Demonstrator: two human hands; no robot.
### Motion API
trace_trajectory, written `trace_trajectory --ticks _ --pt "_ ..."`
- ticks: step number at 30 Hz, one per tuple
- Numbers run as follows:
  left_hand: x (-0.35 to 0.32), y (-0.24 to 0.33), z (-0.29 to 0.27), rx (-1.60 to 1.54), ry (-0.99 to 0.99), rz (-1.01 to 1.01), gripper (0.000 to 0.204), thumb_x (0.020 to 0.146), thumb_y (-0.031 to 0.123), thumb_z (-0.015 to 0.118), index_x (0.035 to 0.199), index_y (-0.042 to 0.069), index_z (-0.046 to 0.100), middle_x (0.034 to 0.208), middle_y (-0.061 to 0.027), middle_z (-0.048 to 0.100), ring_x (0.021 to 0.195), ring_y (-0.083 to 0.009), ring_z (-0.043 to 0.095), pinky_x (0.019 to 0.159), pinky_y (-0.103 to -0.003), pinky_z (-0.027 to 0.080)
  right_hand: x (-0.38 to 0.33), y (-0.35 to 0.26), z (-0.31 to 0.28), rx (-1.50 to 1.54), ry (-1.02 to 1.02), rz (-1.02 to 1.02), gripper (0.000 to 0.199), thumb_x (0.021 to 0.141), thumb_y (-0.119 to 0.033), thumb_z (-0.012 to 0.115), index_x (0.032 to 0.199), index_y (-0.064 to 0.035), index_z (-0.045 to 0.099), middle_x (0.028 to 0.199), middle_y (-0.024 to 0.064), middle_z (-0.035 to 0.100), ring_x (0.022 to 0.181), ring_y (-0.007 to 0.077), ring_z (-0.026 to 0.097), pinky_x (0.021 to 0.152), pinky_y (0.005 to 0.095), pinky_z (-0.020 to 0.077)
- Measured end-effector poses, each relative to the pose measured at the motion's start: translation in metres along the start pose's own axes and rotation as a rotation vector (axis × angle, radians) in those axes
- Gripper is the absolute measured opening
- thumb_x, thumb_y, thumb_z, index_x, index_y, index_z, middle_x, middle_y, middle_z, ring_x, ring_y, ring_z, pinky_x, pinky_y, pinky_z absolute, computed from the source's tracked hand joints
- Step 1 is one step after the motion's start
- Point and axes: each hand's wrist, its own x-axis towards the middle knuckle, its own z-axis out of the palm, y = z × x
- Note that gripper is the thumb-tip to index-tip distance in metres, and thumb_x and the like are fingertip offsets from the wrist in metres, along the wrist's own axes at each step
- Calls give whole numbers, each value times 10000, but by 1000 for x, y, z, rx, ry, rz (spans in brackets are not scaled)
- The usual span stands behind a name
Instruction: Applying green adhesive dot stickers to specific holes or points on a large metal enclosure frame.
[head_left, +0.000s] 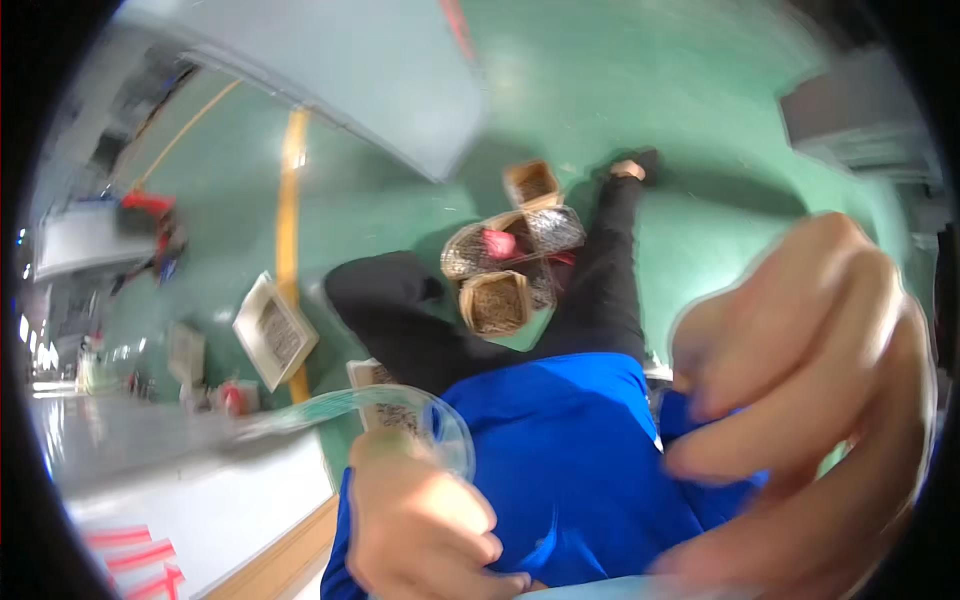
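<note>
Your left hand point(425, 525) is clamped in a fist on a clear plastic bag point(400, 405) whose thin film arcs up and away toward your left, over the white tabletop point(230, 500) near its wooden front edge, so the bag's long axis runs roughly left to right just above that fist. Your right hand point(810, 400) sits well apart on the other side of your blue top point(570, 460), fingers curled and empty as far as the blur allows (it is very close to the camera), so the left hand is plainly the nearer one.
</note>
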Motion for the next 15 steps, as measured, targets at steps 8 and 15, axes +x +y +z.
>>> trace_trajectory --ticks 8,15 --pt "-15 5 -31 1141 1320 -842 773 586 273 845 1215 -31 515 1237 -190 550 733 -142 594 590 -235 428 -1 -36 3 -142 216 -23 114 716 -115 726 612 -133 682 687 -57 666 484 66 614 416 148 332" --pt "-46 -72 -118 1684 1164 -708 845 655 358 832 1257 -58 411 1118 -210 584 999 -312 600 812 -391 481 -10 -31 28 -71 88 -327 179 743 -121 691 575 -100 635 559 -40 598 439 44 533 424 173 339"
